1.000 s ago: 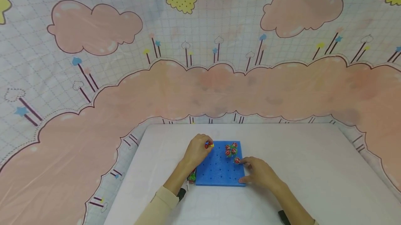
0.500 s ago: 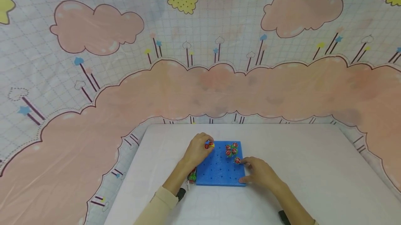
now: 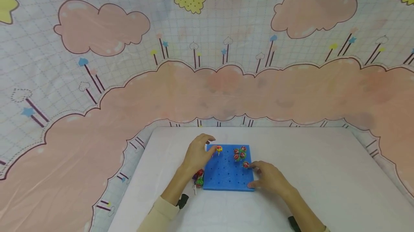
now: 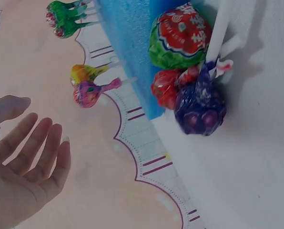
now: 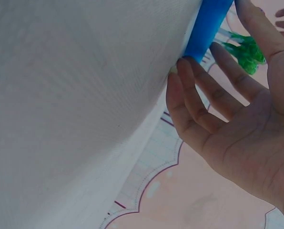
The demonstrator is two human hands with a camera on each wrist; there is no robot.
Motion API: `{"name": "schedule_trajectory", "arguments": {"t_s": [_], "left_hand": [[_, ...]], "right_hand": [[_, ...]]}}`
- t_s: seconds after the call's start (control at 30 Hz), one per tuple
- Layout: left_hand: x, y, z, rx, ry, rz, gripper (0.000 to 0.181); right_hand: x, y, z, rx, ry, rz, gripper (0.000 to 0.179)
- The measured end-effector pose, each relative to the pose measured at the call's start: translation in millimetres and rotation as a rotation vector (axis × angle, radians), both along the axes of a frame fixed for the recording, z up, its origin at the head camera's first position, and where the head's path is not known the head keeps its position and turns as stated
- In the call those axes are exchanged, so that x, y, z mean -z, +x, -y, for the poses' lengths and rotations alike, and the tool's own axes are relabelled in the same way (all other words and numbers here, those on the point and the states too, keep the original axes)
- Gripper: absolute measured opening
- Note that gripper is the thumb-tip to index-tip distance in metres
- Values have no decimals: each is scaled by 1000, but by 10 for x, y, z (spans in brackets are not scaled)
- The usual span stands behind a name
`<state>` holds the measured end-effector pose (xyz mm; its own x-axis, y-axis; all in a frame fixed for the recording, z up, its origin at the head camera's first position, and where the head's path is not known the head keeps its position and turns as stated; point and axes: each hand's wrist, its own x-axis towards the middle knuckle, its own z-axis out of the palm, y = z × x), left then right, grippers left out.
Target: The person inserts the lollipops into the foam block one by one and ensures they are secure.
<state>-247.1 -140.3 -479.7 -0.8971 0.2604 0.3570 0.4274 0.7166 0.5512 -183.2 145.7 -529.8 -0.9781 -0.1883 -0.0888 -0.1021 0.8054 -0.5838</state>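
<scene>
My left hand point(image 3: 198, 154) hovers over the far left corner of a blue pegboard point(image 3: 223, 172), thumb and fingers spread, holding nothing. Right beside its thumb stands a yellow-and-red lollipop point(image 3: 219, 148), stick down in the board. The left wrist view shows a pink lollipop point(image 4: 87, 94) next to the yellow one, mostly hidden by the hand in the head view. My right hand point(image 3: 270, 178) touches the board's right edge with thumb and gently bent fingertips. Close to its index finger is a red-and-green lollipop point(image 3: 245, 165).
Several red-and-green lollipops point(image 3: 240, 153) stand grouped at the board's far right. Loose lollipops, including a green-and-red one point(image 4: 180, 38) and a purple one point(image 4: 199, 107), lie against the board's left side. The white table point(image 3: 307, 160) extends around it, with a patterned cloth behind.
My left hand has let go of the yellow-and-red lollipop, spread its fingers and drawn slightly left. That lollipop now stands alone in the board. The right hand keeps its place.
</scene>
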Motion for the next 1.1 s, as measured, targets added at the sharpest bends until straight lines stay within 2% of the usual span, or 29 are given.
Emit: {"name": "schedule_trajectory", "arguments": {"t_s": [0.2, 0.37, 0.53, 0.67, 0.8, 0.97, 1.1], "left_hand": [[-84, 151, 117, -49, 9, 5, 18], [-130, 285, 196, -85, -104, 57, 16], [-105, 376, 251, -68, -211, 147, 13], [-43, 399, 301, -38, -257, 222, 10], [39, 400, 347, -7, -259, 297, 12], [111, 389, 376, 25, -254, 327, 17], [170, 372, 384, 25, -243, 339, 20]], "right_hand": [[5, 1, -1, -5, -2, -8, 65], [15, 1, 5, -1, 0, -8, 66], [13, -5, 7, 4, 2, 2, 67], [7, -1, 4, -2, -3, -1, 67], [21, 12, -3, -5, -4, -13, 67], [20, 14, -11, -9, -8, -27, 67], [19, 9, -11, -9, -9, -23, 68]]}}
